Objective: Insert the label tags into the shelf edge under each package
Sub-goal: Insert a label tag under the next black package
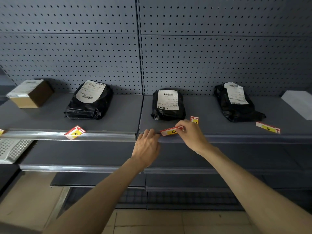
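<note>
The right hand [189, 132] pinches the tag marked C [170, 131] by its right end. The tag's long axis lies along the shelf edge [236, 138], below the middle package [168, 104]. The left hand [146, 147], fingers together, touches its left end.

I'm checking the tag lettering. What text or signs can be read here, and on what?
"C": tag held by both hands, left, right.
"E": tag lying on the shelf, red arrow beside it.
"B", seemingly: tilted tag on the left rail.
Tag behind the right hand: red arrow only, letter hidden.
Package labels: barcodes, print too small.
</note>
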A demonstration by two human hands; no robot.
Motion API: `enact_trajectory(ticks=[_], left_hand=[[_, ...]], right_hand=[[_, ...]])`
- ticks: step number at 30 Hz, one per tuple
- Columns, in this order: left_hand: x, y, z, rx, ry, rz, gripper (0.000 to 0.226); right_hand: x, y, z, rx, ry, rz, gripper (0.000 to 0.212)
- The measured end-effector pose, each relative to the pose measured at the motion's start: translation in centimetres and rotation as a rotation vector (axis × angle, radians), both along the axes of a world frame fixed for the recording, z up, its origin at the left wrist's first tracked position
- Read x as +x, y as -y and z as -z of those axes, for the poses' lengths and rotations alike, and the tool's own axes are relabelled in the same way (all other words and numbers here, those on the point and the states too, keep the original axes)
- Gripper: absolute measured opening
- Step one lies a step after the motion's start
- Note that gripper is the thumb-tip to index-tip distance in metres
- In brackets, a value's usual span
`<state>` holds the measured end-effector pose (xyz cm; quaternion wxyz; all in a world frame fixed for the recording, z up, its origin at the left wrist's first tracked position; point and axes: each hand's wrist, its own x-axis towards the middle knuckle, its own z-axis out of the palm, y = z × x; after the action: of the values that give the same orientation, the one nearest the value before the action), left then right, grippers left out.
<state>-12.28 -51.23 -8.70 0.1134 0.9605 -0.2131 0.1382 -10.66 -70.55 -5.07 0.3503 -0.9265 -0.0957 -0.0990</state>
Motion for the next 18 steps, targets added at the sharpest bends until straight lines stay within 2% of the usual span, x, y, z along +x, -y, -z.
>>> enact_trajectory(ticks=[5,10,18], left_hand=[[-0.2,0.2,0.3,0.036,-0.020,-0.005,0.030],[-0.3,0.6,0.1,-0.023,-0.030,-0.018,0.035],[-1.1,0.0,1.2,0.069,-0.094,-0.005,0.033]], right_hand=[[0.2,0.2,0.1,0.001,0.003,-0.003,0.007],[0.1,0.4,0.2,-0.003,0.004,-0.001,0.007],[0.0,0.5,-0.3,-0.024,0.014,0.003,0.009]])
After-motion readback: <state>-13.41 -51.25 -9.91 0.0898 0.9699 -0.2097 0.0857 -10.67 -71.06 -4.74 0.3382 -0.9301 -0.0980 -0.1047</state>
